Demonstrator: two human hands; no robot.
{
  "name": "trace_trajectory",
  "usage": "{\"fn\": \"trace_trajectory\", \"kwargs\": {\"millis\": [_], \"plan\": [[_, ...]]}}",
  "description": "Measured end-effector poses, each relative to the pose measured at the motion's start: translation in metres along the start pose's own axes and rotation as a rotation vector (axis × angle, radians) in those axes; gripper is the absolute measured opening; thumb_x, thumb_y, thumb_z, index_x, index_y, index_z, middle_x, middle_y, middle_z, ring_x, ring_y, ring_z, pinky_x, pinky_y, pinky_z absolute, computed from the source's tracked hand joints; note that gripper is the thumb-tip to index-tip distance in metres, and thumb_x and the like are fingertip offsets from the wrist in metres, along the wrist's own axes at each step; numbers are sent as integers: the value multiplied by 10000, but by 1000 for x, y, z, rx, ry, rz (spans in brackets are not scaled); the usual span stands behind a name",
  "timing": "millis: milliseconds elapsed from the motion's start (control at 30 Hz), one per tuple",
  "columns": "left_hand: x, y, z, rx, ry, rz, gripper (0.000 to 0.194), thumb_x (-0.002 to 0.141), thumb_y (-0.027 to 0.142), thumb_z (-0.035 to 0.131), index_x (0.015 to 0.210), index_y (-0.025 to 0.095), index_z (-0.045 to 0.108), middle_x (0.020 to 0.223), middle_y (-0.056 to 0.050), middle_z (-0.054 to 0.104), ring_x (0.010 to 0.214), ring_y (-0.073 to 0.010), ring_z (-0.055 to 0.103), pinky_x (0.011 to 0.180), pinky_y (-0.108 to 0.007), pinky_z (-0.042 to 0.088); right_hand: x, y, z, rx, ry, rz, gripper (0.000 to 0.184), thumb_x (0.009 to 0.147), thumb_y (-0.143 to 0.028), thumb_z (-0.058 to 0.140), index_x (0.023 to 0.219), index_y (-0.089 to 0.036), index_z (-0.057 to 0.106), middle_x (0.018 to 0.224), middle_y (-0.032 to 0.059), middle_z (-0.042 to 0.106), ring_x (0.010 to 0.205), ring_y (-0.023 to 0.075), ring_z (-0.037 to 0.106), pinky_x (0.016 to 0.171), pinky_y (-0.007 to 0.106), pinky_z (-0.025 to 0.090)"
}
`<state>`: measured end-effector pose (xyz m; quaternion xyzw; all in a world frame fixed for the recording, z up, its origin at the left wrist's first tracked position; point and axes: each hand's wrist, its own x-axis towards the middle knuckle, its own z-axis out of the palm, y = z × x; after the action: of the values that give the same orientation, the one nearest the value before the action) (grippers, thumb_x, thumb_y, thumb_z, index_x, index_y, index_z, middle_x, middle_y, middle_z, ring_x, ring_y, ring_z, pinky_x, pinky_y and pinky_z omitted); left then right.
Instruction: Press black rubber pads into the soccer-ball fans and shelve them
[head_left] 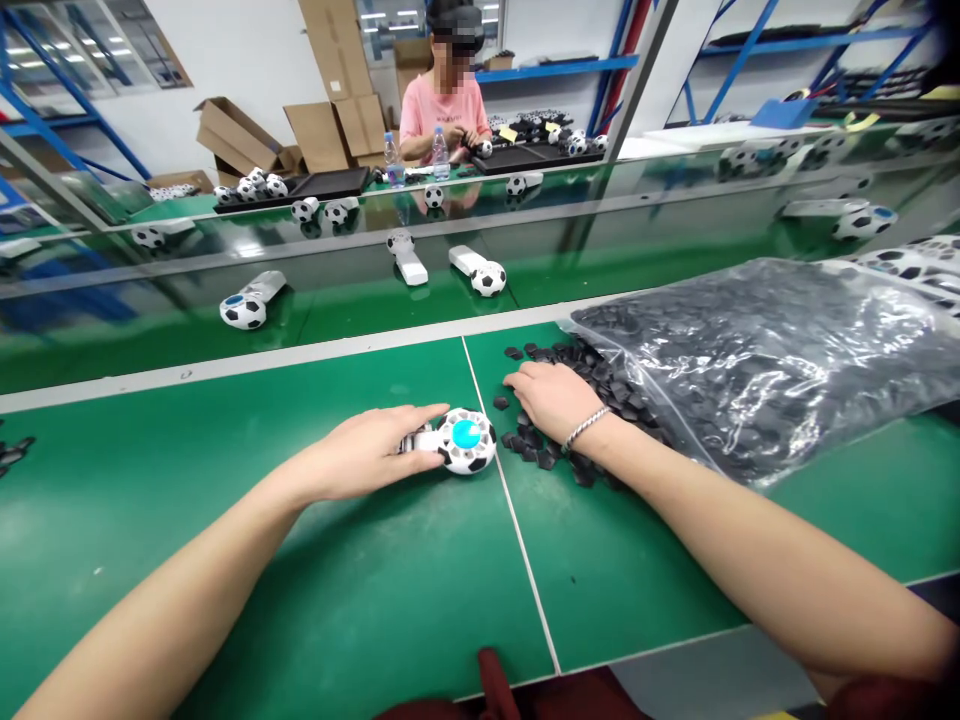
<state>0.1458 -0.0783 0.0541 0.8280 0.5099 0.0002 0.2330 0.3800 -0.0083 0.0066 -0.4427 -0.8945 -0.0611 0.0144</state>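
Note:
My left hand (360,452) lies on the green workbench (300,570), gripping the silver-white handle of a football-patterned ball device (466,442), which has a blue centre and black-and-white panels. Most of the handle is hidden by my fingers. My right hand (553,400) rests flat, fingers together, on a loose pile of small black pentagonal pieces (544,452). The pile spills from the mouth of a clear plastic bag (750,375) filled with more of these pieces. I cannot see anything held under my right palm.
Beyond a glass partition (480,215), similar ball devices (487,279) lie on another green bench. A co-worker in a pink shirt (444,115) handles something there, near black trays, water bottles, cardboard boxes and blue shelving. More football-patterned pieces (907,262) lie at the right.

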Motion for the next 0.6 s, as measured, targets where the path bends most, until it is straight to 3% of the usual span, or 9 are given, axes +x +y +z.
{"fn": "trace_trajectory", "kwargs": {"millis": [100,233,367,467,600], "plan": [[-1,7,2,77,75,-55,618,714,426,601,1279,262,415,1037,-27,626,930,-242,577,751,-323,450,-1,2,0,30,24,6,168,859,-150,447,885,-178,611,862,60,634,809,214,581,649,309,329],[3,11,10,188,281,-121,529,723,353,582,1217,202,466,967,-68,606,910,-267,552,766,-370,441,-1,1,-2,201,49,44,112,869,-195,467,873,-176,578,793,38,655,726,192,594,627,291,345],[1,2,8,-23,145,-49,761,680,458,633,1336,250,307,1136,-79,501,1024,-258,506,826,-367,448,-2,-5,-5,533,99,109,74,853,-196,500,907,-179,548,726,10,648,650,155,590,597,252,386],[-3,-1,9,-125,44,-5,768,746,472,567,1385,287,185,1284,-79,419,1107,-258,475,893,-369,421,-4,-10,-10,755,194,95,81,843,-170,508,912,-174,550,755,6,648,675,135,593,642,244,421],[-1,10,22,-21,108,-105,746,792,397,523,1405,262,120,1219,-104,459,1047,-290,513,846,-411,432,-10,-20,-17,919,364,14,41,811,-186,559,812,-166,595,795,14,623,733,126,564,663,237,430]]}}
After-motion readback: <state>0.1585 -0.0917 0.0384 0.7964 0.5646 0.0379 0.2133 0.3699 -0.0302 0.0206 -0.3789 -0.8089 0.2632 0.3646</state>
